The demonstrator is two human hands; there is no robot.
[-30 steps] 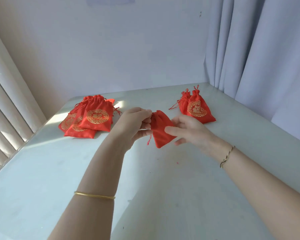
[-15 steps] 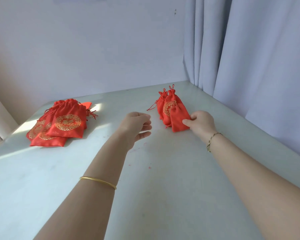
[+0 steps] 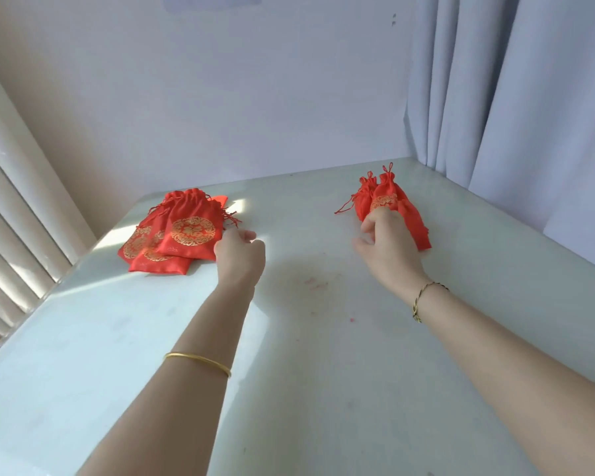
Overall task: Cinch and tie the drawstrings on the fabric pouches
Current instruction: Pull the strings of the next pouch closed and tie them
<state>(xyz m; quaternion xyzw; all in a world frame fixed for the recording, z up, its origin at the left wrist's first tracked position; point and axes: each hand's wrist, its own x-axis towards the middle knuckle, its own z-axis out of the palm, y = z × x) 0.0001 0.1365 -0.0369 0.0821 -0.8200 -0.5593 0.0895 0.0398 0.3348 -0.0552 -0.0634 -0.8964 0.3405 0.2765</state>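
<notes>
A heap of red fabric pouches with gold emblems (image 3: 186, 231) lies open-mouthed at the table's back left. My left hand (image 3: 239, 255) is at the heap's right corner with its fingers loosely curled; I cannot see any cloth held in them. At the back right lies a small group of cinched red pouches (image 3: 383, 197), tied cords sticking up. A plain-side-up red pouch (image 3: 415, 228) lies against that group. My right hand (image 3: 389, 245) hovers just left of it with relaxed fingers and holds nothing.
The pale table (image 3: 306, 355) shows a few faint red specks in the middle. A grey curtain (image 3: 512, 97) hangs along the right edge. Window blinds (image 3: 11, 235) run down the left side, and a plain wall stands behind.
My right hand carried the pouch I held in both hands to the right group and let it go. My left hand moved left to the heap of open pouches.
</notes>
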